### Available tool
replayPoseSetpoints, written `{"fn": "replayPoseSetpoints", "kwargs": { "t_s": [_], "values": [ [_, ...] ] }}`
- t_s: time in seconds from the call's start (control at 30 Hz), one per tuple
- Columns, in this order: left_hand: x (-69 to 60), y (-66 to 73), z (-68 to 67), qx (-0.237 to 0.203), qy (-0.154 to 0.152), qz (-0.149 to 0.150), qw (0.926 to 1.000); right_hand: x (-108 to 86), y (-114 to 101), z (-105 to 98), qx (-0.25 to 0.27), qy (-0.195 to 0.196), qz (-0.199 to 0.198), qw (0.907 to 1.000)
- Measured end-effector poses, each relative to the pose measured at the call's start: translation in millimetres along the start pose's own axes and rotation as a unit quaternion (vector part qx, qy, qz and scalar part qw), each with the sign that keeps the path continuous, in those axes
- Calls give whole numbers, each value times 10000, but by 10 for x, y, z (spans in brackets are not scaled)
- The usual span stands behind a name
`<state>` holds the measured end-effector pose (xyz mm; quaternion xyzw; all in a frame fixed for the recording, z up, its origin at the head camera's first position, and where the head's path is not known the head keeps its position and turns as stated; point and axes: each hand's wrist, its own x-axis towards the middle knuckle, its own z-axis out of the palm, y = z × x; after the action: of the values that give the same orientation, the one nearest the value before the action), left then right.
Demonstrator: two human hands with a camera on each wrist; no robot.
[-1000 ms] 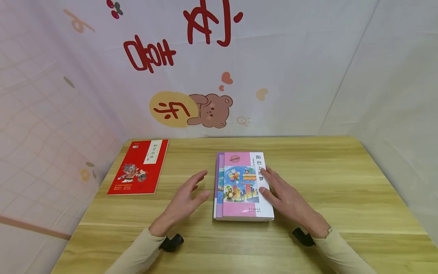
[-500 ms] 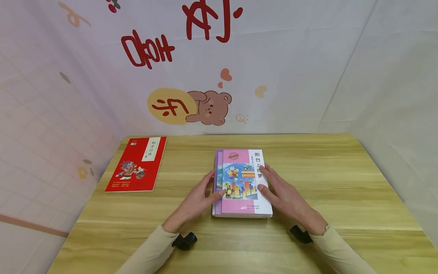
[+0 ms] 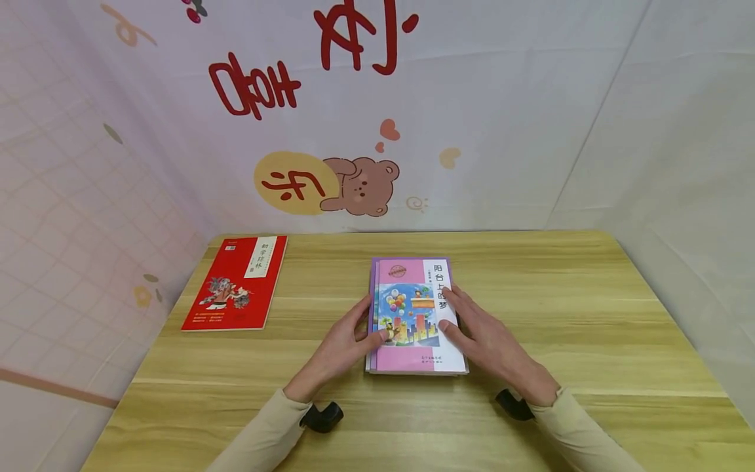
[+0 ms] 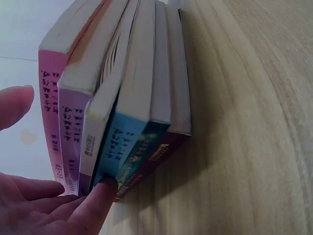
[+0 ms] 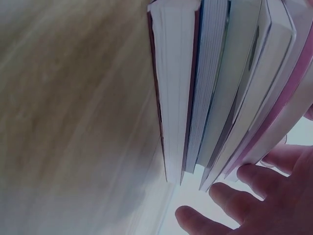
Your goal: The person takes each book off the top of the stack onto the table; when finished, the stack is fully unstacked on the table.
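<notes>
On the left of the table (image 3: 560, 282) lies a red book (image 3: 234, 288); nearer the middle, the outstretched left hand (image 3: 339, 346) touches the spine side of a book stack (image 4: 134, 93), topped by a pink book (image 3: 407, 314). The outstretched right hand (image 3: 492, 344) touches the stack's page-edge side.

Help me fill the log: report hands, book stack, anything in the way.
Left hand touching spines, right hand at opposite side. Book stack flat on table, edges uneven. Red book apart to the left, likely not in the way.
</notes>
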<state>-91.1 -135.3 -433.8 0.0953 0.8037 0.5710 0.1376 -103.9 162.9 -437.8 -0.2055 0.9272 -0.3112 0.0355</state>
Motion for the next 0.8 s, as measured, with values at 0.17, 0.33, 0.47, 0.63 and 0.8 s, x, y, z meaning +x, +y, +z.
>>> {"fn": "replayPoseSetpoints", "kwargs": {
  "t_s": [0.17, 0.33, 0.47, 0.63, 0.8],
  "values": [
    [-6, -12, -1, -3, -10, -37, 10000, 17, -32, 42, -57, 6, -59, 10000],
    [-8, -33, 10, -58, -15, -22, 10000, 27, -62, 53, -97, -31, -47, 9999],
    [-15, -47, 16, -41, -31, -28, 10000, 26, -67, 61, -119, -32, -45, 9999],
    [-10, -58, 2, -169, -112, 101, 9997, 14, -42, 63, -22, -30, -116, 9999],
    [-26, -87, -41, -569, -221, 41, 9981, -18, -4, 56, 39, -82, -198, 9998]
  ]
}}
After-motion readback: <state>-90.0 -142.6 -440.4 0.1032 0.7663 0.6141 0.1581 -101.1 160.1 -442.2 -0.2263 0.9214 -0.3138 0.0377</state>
